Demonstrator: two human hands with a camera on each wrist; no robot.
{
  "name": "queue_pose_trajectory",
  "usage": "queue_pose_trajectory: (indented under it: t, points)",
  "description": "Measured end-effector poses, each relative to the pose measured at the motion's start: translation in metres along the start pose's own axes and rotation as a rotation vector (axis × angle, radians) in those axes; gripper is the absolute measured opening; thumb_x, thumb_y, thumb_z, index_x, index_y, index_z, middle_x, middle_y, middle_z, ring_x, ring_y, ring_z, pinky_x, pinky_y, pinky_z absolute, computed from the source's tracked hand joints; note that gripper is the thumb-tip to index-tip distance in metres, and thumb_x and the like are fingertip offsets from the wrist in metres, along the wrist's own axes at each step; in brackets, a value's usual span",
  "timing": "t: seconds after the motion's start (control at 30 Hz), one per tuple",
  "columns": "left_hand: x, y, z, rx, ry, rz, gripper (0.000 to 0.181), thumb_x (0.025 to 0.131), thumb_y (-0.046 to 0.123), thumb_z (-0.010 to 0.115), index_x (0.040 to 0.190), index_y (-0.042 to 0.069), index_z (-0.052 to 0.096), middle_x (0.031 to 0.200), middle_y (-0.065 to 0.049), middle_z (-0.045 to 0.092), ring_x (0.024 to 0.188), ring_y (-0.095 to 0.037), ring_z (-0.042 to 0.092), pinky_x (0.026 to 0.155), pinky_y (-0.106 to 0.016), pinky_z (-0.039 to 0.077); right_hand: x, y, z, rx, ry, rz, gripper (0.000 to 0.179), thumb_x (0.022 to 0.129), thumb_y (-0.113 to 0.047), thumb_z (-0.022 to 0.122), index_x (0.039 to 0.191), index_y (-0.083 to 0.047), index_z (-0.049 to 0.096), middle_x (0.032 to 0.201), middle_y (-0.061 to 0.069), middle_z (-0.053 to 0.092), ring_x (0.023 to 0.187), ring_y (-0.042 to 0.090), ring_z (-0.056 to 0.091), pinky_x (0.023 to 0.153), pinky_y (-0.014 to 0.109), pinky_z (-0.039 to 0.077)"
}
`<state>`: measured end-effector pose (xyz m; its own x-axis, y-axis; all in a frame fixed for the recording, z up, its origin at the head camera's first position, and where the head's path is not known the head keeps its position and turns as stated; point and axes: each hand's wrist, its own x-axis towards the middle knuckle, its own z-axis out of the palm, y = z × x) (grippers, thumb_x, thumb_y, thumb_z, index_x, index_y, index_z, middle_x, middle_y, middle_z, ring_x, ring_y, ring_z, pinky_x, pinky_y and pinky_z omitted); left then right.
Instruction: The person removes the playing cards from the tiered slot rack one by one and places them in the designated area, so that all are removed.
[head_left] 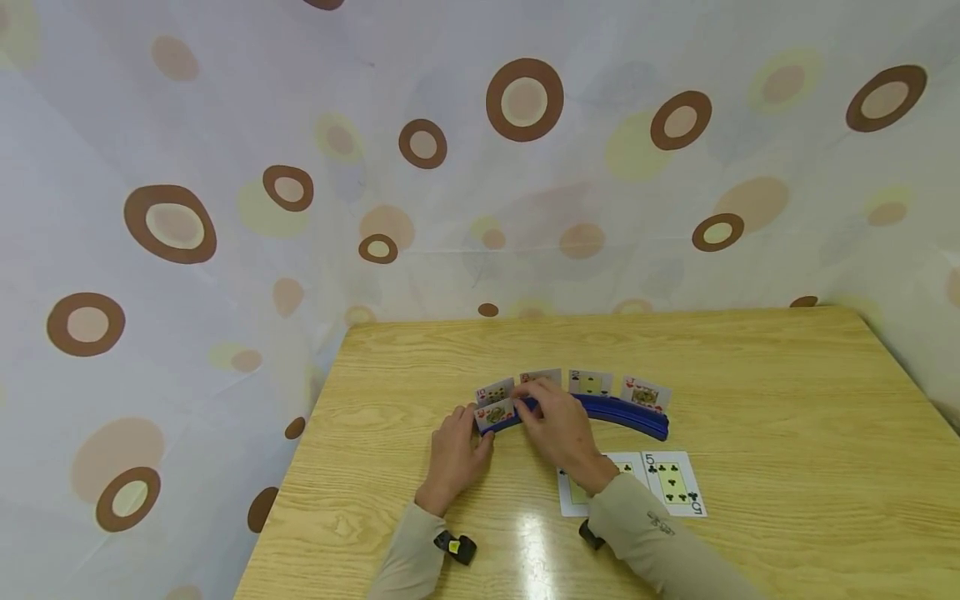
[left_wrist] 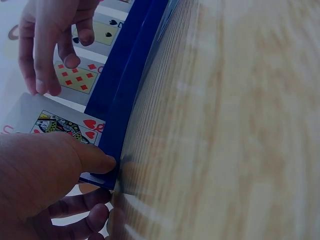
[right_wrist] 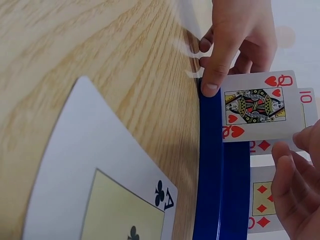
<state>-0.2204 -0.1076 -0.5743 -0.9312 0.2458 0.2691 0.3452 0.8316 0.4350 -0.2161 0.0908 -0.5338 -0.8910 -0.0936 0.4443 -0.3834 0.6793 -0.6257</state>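
A curved blue card holder [head_left: 618, 412] stands on the table. At its left end the queen of hearts [head_left: 495, 414] sits in the front slot, with a ten of diamonds [head_left: 495, 392] behind it. My left hand [head_left: 454, 454] grips this end, thumb on the front face beside the queen and fingers behind. My right hand [head_left: 558, 423] pinches the queen's upper right corner, thumb and finger together. Farther right in the back slot stand another diamonds card [left_wrist: 76, 80], partly covered by my right hand, a two of spades [head_left: 591, 382] and a red jack [head_left: 647, 395].
A five of clubs [head_left: 675, 483] lies face up on the wooden table [head_left: 795, 400] in front of the holder. Beside it lies an ace of clubs [right_wrist: 120, 195], partly covered by my right forearm in the head view. A patterned curtain [head_left: 525, 208] hangs behind the table.
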Motion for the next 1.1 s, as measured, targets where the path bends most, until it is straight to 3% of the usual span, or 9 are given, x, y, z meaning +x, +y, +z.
queue_pose_trajectory:
  t: [0.23, 0.4, 0.63, 0.8, 1.1]
  points:
    - [0.001, 0.001, 0.000, 0.013, 0.018, 0.018, 0.038, 0.099, 0.018, 0.078, 0.131, 0.001, 0.066, 0.103, -0.011, 0.069, 0.087, -0.029, 0.066, 0.068, -0.041, 0.047, -0.001, 0.000, 0.002, 0.000, 0.006, -0.014, 0.010, 0.098, -0.010, 0.081, 0.107, -0.014, 0.080, 0.108, 0.003, 0.077, 0.073, 0.009, 0.067, 0.066, 0.026, 0.055]
    - [0.001, 0.001, 0.000, -0.009, 0.002, -0.003, 0.038, 0.099, 0.019, 0.077, 0.131, 0.001, 0.066, 0.101, -0.010, 0.068, 0.087, -0.028, 0.064, 0.069, -0.041, 0.046, -0.002, 0.000, 0.003, 0.035, 0.000, -0.027, 0.009, 0.100, -0.010, 0.078, 0.108, -0.014, 0.078, 0.105, 0.002, 0.078, 0.071, 0.004, 0.063, 0.064, 0.023, 0.052]
    - [0.000, 0.001, 0.001, -0.011, 0.021, 0.005, 0.034, 0.098, 0.017, 0.078, 0.128, 0.004, 0.067, 0.106, -0.012, 0.071, 0.090, -0.031, 0.068, 0.070, -0.045, 0.049, -0.006, 0.003, 0.003, 0.127, 0.013, -0.135, 0.011, 0.101, -0.006, 0.074, 0.107, -0.015, 0.077, 0.100, 0.001, 0.080, 0.069, -0.001, 0.063, 0.063, 0.021, 0.053]
    - [0.000, 0.000, 0.001, -0.012, 0.018, 0.003, 0.034, 0.098, 0.016, 0.077, 0.128, 0.004, 0.067, 0.107, -0.012, 0.072, 0.092, -0.033, 0.069, 0.070, -0.047, 0.050, -0.008, 0.001, -0.001, 0.164, 0.038, -0.167, 0.012, 0.101, -0.006, 0.074, 0.108, -0.015, 0.077, 0.098, 0.001, 0.081, 0.067, -0.001, 0.064, 0.061, 0.021, 0.053]
    - [0.000, 0.002, 0.001, -0.021, -0.015, -0.038, 0.033, 0.095, 0.015, 0.079, 0.125, 0.007, 0.067, 0.101, -0.008, 0.067, 0.088, -0.026, 0.062, 0.070, -0.036, 0.041, -0.012, 0.003, -0.011, 0.173, 0.090, -0.194, 0.011, 0.099, -0.003, 0.074, 0.108, -0.009, 0.077, 0.097, 0.004, 0.081, 0.068, 0.004, 0.068, 0.061, 0.024, 0.057]
